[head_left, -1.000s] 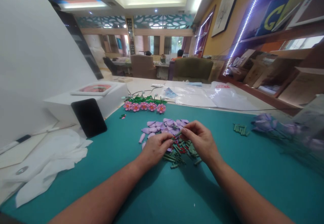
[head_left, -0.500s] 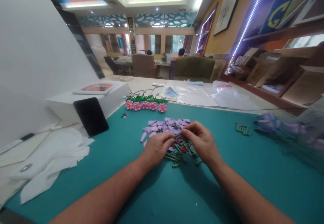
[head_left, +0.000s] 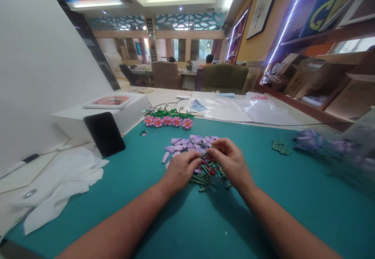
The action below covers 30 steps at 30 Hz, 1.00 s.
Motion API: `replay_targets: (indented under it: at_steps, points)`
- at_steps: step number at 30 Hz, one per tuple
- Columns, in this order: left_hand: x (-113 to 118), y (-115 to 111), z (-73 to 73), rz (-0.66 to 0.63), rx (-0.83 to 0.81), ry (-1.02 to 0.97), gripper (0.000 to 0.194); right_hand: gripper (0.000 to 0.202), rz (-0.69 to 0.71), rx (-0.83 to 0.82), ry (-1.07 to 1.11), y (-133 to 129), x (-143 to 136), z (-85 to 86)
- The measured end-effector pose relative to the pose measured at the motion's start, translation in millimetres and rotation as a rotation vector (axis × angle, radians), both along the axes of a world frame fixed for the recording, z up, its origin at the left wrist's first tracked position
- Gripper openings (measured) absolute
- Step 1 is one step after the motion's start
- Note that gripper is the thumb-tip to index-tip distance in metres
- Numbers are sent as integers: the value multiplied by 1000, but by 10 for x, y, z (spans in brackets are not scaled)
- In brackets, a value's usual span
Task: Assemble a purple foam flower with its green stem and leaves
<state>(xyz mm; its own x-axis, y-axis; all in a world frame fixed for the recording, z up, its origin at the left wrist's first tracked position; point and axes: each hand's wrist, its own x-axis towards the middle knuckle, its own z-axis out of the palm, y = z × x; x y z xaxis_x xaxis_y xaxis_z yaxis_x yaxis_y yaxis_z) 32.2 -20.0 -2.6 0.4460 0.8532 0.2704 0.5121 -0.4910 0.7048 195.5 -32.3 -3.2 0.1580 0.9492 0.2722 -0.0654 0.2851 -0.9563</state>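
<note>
Between my two hands is a short green stem piece (head_left: 204,154). My left hand (head_left: 182,168) pinches its near end between thumb and fingers. At the other end, my right hand (head_left: 230,161) grips it with thumb and forefinger, the remaining fingers curled. Just behind the hands lies a pile of lilac petal pieces (head_left: 183,143). Below them, green stem parts (head_left: 206,183) are heaped together with a few red pieces (head_left: 211,170). My fingers hide part of both piles.
Pink flowers (head_left: 167,121) with green leaves line the mat's back edge. A black tablet (head_left: 104,134) leans on a white box (head_left: 129,112) at left, near crumpled white tissue (head_left: 70,184). Several green tubes (head_left: 280,147) and purple flowers (head_left: 309,140) lie right on the green mat (head_left: 181,227).
My right fingers have shifted slightly left along the green stem piece, closer to my left hand. Both hands still hold it; the piles look the same.
</note>
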Motion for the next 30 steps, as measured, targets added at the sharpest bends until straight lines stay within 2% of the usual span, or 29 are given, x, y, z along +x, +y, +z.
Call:
replay_targets:
  at_steps: [5, 15, 21, 23, 26, 30]
  points:
    - [6, 10, -1, -24, -35, -62, 25, 39, -17, 50, 26, -11, -6, 1]
    - [3, 1, -12, -8, 9, -30, 31, 29, -37, 84, -97, -47, -22, -33]
    - [1, 21, 5, 24, -12, -54, 32, 25, 31, 68, -165, -4, 68, -22]
    - [-9, 41, 13, 43, -28, -74, 32, 21, 1, 68, -339, 41, 153, -50]
    - [-28, 68, 20, 55, -62, -109, 31, 14, -101, 110, -778, 109, 267, -122]
    - [-40, 78, 21, 47, -73, -137, 30, 16, -32, 84, -1204, 152, 323, -201]
